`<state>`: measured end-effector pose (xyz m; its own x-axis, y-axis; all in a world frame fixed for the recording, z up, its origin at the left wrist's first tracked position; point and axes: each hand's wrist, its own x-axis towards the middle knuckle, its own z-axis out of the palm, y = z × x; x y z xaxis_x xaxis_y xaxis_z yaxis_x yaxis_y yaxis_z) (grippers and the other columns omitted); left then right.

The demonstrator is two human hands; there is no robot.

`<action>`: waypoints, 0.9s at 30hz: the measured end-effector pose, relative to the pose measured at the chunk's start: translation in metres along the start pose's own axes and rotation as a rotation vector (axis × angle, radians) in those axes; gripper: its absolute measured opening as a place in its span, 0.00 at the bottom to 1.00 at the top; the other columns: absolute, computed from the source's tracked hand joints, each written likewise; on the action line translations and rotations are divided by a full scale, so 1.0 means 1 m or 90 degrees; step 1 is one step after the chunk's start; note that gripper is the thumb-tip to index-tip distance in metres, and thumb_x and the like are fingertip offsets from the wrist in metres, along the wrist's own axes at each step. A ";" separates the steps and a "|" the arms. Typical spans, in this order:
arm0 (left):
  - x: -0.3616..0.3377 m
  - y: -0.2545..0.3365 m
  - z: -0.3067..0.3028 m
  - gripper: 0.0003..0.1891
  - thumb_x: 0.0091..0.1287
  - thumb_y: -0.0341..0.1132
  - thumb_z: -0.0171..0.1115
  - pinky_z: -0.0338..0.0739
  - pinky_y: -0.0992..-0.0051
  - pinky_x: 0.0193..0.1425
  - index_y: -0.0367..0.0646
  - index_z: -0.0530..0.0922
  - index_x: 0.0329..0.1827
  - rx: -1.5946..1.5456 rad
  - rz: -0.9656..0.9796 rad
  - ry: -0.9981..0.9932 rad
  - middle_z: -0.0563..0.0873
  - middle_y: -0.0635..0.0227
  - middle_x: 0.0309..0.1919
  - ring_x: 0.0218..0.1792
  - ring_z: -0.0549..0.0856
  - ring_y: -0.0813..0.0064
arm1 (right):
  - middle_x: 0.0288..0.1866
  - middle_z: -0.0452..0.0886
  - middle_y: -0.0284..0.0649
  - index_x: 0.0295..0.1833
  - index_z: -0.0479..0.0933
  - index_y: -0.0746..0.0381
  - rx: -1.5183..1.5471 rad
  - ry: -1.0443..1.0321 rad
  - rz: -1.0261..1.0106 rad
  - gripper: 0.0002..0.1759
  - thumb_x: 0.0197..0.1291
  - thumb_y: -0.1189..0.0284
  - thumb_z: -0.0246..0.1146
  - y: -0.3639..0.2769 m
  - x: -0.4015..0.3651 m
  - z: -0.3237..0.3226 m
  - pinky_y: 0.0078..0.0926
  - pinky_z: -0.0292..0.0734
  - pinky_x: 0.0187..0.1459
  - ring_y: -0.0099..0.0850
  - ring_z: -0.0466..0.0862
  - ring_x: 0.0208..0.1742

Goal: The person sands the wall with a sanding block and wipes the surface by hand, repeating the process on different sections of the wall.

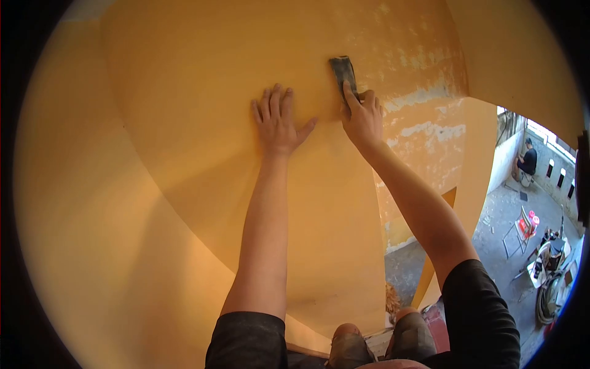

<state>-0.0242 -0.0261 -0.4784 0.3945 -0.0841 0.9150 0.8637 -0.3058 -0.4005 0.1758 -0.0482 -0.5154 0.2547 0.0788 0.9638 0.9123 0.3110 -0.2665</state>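
Note:
My left hand (277, 125) lies flat on the orange-yellow wall (215, 67), its fingers spread and nothing in it. To its right, my right hand (364, 120) grips a dark, narrow sanding block (343, 72) against the wall. My index finger stretches along the block, while the other fingers curl around its lower end, which they partly hide. Right of the block, pale worn patches (433, 130) mark the paint. A dark smudge shows on the wall just beside the block.
Below me, my knees (348, 331) show near the bottom edge. Through the opening at right lies a grey floor (491, 230) with a folding chair (521, 230), red items and a cluttered heap of tools (547, 261). A person (527, 160) in dark clothes sits by the far wall.

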 end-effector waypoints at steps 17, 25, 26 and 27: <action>0.001 0.001 -0.004 0.43 0.56 0.66 0.67 0.50 0.40 0.77 0.47 0.70 0.70 -0.025 0.001 0.015 0.69 0.61 0.72 0.73 0.64 0.54 | 0.46 0.73 0.42 0.68 0.77 0.47 0.040 0.056 -0.006 0.29 0.58 0.68 0.67 -0.008 0.003 0.014 0.42 0.72 0.53 0.42 0.75 0.49; 0.001 -0.003 0.003 0.45 0.56 0.67 0.66 0.49 0.39 0.77 0.48 0.69 0.70 -0.042 0.007 0.037 0.67 0.61 0.73 0.74 0.63 0.54 | 0.47 0.72 0.41 0.71 0.74 0.47 0.062 0.034 0.011 0.33 0.57 0.67 0.69 -0.014 0.022 0.014 0.45 0.71 0.58 0.42 0.75 0.51; 0.001 -0.004 0.004 0.45 0.56 0.68 0.65 0.47 0.38 0.77 0.49 0.68 0.72 -0.042 0.004 0.024 0.66 0.60 0.74 0.75 0.62 0.55 | 0.47 0.72 0.41 0.72 0.73 0.48 0.044 0.037 0.010 0.35 0.56 0.66 0.69 -0.014 0.018 0.015 0.45 0.71 0.59 0.41 0.75 0.51; -0.002 -0.001 0.005 0.45 0.56 0.68 0.65 0.47 0.38 0.77 0.49 0.68 0.72 -0.048 0.002 0.022 0.66 0.60 0.74 0.75 0.62 0.55 | 0.47 0.72 0.41 0.72 0.73 0.48 0.039 0.034 0.010 0.35 0.56 0.66 0.69 -0.011 0.016 0.014 0.45 0.71 0.59 0.41 0.75 0.51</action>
